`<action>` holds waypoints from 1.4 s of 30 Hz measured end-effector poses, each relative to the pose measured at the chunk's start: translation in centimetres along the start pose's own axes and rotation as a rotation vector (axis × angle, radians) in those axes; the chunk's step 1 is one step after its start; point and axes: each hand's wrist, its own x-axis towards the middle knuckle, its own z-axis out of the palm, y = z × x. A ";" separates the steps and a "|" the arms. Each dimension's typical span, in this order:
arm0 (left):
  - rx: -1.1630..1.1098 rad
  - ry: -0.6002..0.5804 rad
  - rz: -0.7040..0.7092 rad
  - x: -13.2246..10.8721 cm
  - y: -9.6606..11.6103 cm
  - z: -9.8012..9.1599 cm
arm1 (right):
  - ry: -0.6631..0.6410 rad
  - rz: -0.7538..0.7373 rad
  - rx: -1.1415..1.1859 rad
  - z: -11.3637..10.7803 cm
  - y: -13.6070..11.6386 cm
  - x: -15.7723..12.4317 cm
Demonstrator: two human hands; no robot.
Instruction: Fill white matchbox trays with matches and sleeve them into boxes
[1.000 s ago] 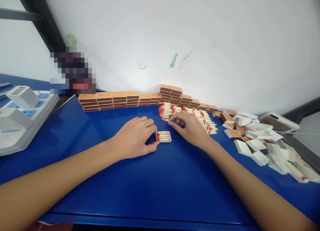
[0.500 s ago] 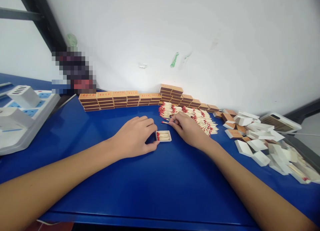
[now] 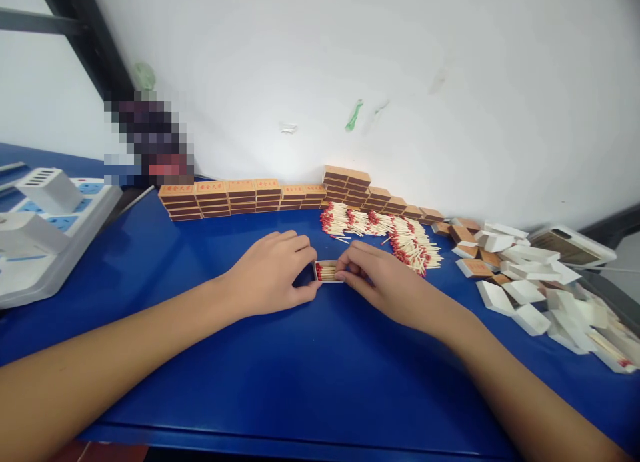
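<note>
Matchbox tray (image 3: pixel 332 281) on the counter (image 3: pixel 320 382), about mid-width, nearer the back edge! Its long axis runs left to right, roughly parallel to the front edge, red match heads pointing left. The left hand (image 3: pixel 273 275) has fingers and thumb gripping its left end. The right hand (image 3: pixel 383 279) bunches its fingers over the right end; whether they pinch anything, can't tell. Looks like settling matches (image 3: pixel 327 272) inside, calling for neat alignment, then a clean release.

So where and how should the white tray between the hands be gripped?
Probably across the left end of the white tray, from the left, where the left hand rests: raised walls offer edges, the open top shows matches, and the right hand covers the other end.
</note>
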 end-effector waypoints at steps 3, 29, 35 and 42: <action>-0.001 0.002 0.009 0.0 0.0 0.0 | 0.061 0.032 0.026 -0.1 0.6 0.4; 0.016 0.019 0.024 -0.1 0.0 0.0 | 0.267 0.064 -0.109 1.4 5.7 2.6; 0.013 -0.001 0.015 0.0 0.1 -0.1 | 0.263 0.073 -0.090 1.7 5.4 2.9; -0.007 -0.016 0.012 0.0 0.2 -0.1 | 0.244 0.120 -0.085 1.7 4.8 3.1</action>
